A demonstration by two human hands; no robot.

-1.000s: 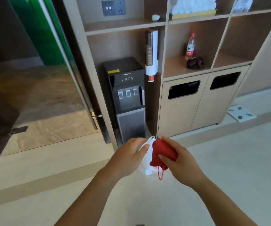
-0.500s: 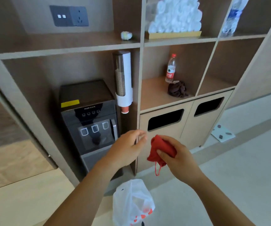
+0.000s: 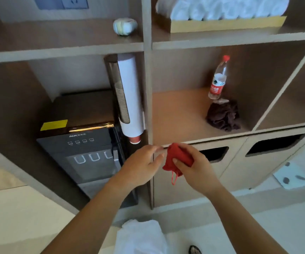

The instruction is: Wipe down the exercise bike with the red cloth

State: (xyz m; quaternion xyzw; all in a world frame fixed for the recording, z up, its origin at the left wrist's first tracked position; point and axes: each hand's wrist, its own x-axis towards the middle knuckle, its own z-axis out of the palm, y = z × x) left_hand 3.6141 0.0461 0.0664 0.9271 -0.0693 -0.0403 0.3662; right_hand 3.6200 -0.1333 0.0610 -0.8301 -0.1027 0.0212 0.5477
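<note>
The red cloth (image 3: pixel 177 156) is bunched up in a small ball in the right hand (image 3: pixel 197 171), out in front of the wooden shelves (image 3: pixel 148 85). No exercise bike shows here. So the job now, I think, is to get the cloth ready. Shake it open and fold it flat, so a wide, smooth side can rub the bike (a tight ball only cleans a tiny spot). It may help to tuck in the thin red loop (image 3: pixel 173 178) that hangs under it, so it does not catch on things. The right hand's fingers and thumb curl round the cloth and hold it. The left hand (image 3: pixel 140 165) is just beside the cloth, with its fingers loose and a bit spread, and it holds nothing. Both arms reach forward, with the hands close together.
</note>
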